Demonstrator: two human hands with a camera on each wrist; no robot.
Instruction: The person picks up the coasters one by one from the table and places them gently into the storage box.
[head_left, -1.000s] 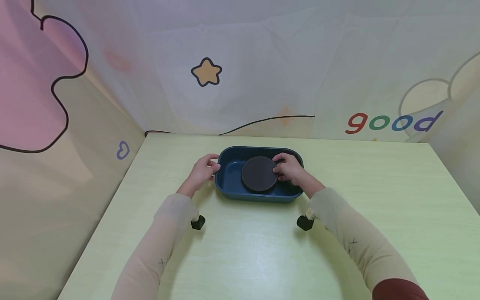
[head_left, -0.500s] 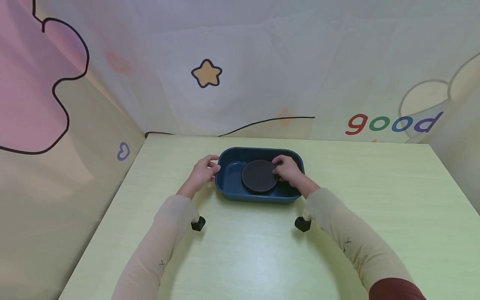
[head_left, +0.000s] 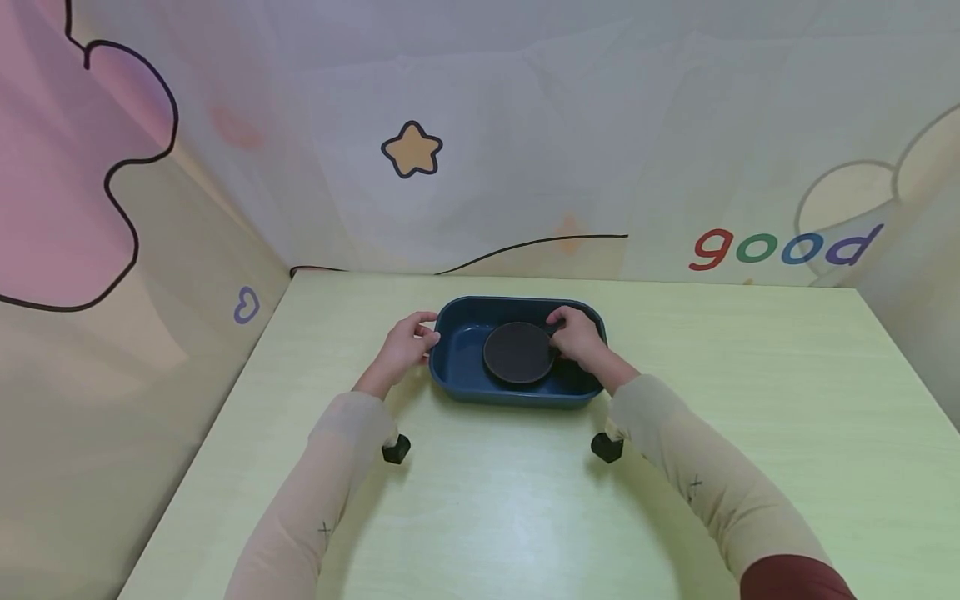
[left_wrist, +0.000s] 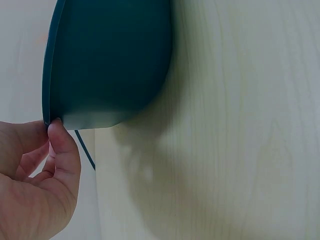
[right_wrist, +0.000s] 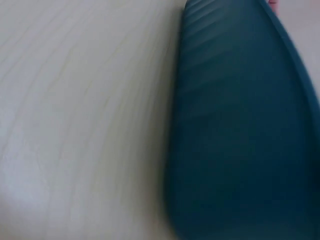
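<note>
A dark blue, oblong basin (head_left: 465, 398) with rounded ends stands on the table in the head view. Inside it, right of centre, lies a flat black disc (head_left: 519, 353); I cannot tell its exact kind. My left hand (head_left: 401, 350) pinches the basin's left end; in the left wrist view, thumb and finger (left_wrist: 66, 150) meet at its rim. My right hand (head_left: 581, 340) is over the basin's right part, loosely bent fingers at the disc's right edge. Its lower fingers are hidden. The right wrist view shows the basin's outer side (right_wrist: 235, 125), with only a sliver of finger at the top.
A pale green-yellow table (head_left: 495, 500) surrounds the basin. Behind it rises a printed cloth backdrop (head_left: 525, 125), with another cloth wall at the left. Black wrist cameras (head_left: 396, 448) hang below both sleeves.
The disc has come down to lie flatter and lower in the basin. My right hand has shifted slightly right of the disc's edge. The left hand stays at the rim.
</note>
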